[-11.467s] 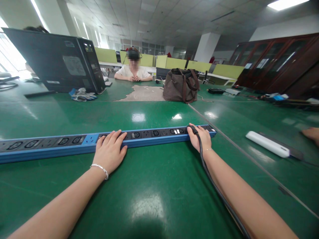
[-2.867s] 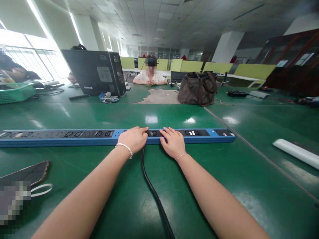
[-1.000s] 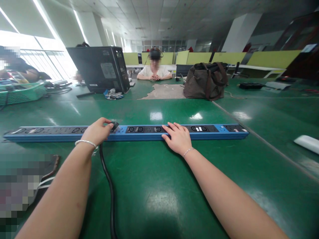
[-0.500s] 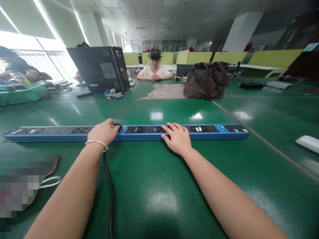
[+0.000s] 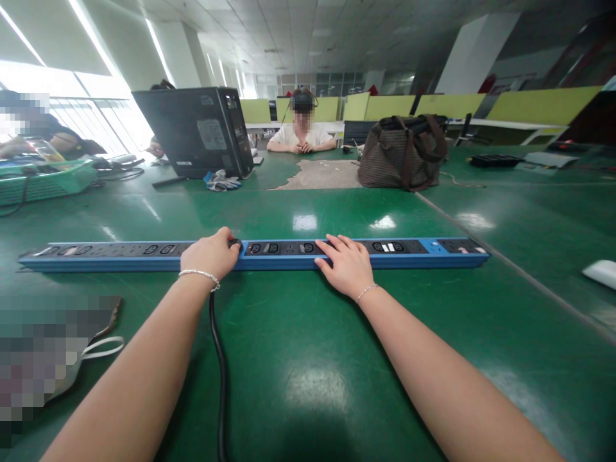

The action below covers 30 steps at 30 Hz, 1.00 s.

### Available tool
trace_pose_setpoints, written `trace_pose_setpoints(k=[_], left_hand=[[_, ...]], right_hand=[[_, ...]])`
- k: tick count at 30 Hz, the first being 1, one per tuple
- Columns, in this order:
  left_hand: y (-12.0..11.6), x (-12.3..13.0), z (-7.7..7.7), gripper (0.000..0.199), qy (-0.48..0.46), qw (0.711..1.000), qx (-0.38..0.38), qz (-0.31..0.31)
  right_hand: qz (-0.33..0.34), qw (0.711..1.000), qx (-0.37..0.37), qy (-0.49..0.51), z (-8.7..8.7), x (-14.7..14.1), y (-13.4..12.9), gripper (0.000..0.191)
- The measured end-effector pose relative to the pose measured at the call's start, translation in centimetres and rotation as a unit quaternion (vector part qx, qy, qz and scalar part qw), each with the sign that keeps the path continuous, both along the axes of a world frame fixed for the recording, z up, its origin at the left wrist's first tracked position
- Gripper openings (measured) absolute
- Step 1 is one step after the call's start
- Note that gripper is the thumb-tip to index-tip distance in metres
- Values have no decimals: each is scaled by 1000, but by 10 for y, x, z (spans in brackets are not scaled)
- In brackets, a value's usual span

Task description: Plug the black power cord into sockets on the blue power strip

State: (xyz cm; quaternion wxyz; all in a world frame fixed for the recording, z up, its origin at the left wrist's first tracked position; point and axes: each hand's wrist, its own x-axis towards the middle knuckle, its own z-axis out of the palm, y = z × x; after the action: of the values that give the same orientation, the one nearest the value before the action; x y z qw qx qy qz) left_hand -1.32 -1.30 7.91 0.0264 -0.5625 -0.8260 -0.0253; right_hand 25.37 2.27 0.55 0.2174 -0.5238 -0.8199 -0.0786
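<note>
Across a green desk [image 5: 293, 327] lay a blue power strip [image 5: 274, 262], long axis left to right, sockets [image 5: 273, 248] up. The right hand [image 5: 347, 264] rested spread upon it. From the left hand [image 5: 209, 258] ran a black cord [image 5: 221, 366], the grip narrow on its plug [image 5: 235, 244] (mostly hidden) near mid-strip. Fitting seemed underway, calling for a downward push.
</note>
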Motion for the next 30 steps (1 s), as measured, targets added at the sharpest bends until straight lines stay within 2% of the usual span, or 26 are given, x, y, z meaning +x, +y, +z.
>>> trace_pose_setpoints(k=[12,26,30], left_hand=[[4,5,4,42,65,996,-49,-26],[5,0,-2,39,39,997,-44,-43],[5,-2,-8,37,5,999,-20,-32]], right_hand=[[-2,1000,-1,4,0,-2,0,42],[-18,1000,-6,0,4,-9,-3,47],[-26,999,-6,-17,4,-13,-4,51]])
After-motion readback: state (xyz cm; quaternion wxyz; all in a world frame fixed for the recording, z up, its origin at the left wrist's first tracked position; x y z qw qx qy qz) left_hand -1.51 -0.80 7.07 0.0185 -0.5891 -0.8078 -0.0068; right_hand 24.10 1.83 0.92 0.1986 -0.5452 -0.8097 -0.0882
